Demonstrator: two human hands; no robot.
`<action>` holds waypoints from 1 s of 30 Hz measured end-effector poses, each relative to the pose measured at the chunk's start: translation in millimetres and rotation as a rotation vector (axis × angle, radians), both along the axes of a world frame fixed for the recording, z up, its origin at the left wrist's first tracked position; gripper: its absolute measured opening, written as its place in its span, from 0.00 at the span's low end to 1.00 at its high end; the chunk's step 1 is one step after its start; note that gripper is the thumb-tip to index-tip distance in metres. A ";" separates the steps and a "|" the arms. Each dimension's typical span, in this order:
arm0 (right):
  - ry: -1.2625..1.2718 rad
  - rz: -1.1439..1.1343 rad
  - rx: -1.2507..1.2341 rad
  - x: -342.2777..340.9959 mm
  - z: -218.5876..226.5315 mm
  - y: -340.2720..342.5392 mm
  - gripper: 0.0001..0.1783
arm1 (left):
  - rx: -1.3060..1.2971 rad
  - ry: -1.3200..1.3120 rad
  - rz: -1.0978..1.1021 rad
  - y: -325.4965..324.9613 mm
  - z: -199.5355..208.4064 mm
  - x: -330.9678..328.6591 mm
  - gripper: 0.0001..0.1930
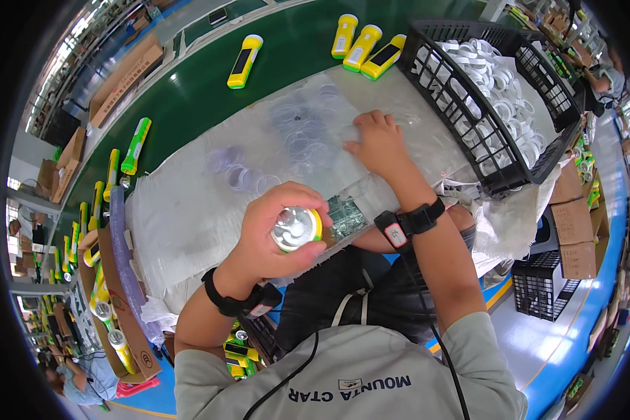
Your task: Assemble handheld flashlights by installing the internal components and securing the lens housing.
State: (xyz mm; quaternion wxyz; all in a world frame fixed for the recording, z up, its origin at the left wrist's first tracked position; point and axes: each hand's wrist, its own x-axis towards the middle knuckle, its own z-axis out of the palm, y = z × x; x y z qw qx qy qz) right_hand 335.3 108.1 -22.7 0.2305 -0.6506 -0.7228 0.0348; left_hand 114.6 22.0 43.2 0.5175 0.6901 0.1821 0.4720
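My left hand point(276, 231) is wrapped around a yellow-and-green flashlight point(295, 229), whose round head with a shiny reflector faces up. The rest of its body is hidden by the hand. Farther forward and to the right, my right hand point(381, 145) reaches over the plastic-covered work surface point(182, 210), thumb apart from the bent fingers, and nothing shows in it. Just left of that hand lie many clear round lens discs point(302, 136), scattered on the sheet. A smaller cluster of clear discs point(239, 177) sits nearer to my left hand.
A black crate point(462, 129) full of white rings point(514, 105) stands at the right. Several yellow flashlights point(362, 47) lie at the back, with another flashlight point(245, 63) left of them. An open cardboard box point(122, 308) of flashlights is at the left. Another black crate point(542, 283) sits on the floor.
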 end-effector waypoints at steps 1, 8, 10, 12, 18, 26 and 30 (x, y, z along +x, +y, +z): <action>0.046 -0.037 0.046 0.5 -0.6 -0.7 0.20 | -0.022 -0.021 -0.045 -1.3 -2.9 -2.5 0.22; 0.571 0.162 0.125 0.8 68.9 -55.2 0.08 | 0.007 -0.023 -0.222 10.8 -21.3 -13.6 0.25; 0.365 0.388 0.400 -11.8 97.4 -94.3 0.07 | -0.054 -0.031 -0.207 9.0 -22.7 -15.8 0.27; 0.201 0.601 0.528 -20.0 113.5 -115.4 0.08 | -0.126 -0.042 -0.193 3.7 -19.9 -13.4 0.29; 0.092 0.808 0.418 -44.5 108.6 -126.2 0.09 | -0.119 -0.127 -0.262 5.2 -21.3 -15.5 0.34; 0.211 0.823 0.331 -53.6 105.5 -126.4 0.15 | -0.048 -0.163 -0.243 2.8 -38.9 -10.9 0.35; 0.280 0.817 0.280 -55.1 107.1 -131.5 0.26 | 0.034 -0.216 -0.204 5.0 -47.8 -6.8 0.33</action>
